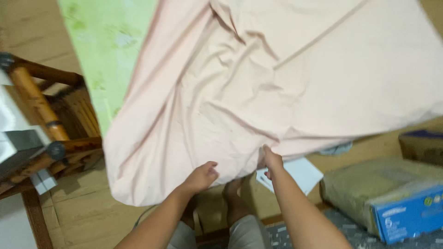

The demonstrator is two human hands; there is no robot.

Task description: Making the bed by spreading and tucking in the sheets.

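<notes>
Both hands, left hand [201,177] and right hand [271,160], fingers clamped on pink sheet [258,78] near edge; chair [41,120] crowds left, box [401,203] right.

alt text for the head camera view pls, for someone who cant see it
Seen from above, a person's two hands grip the near edge of a large pale pink sheet, left hand and right hand close together. The sheet drapes over a green patterned surface; a wooden chair stands left, a blue box right.
</notes>
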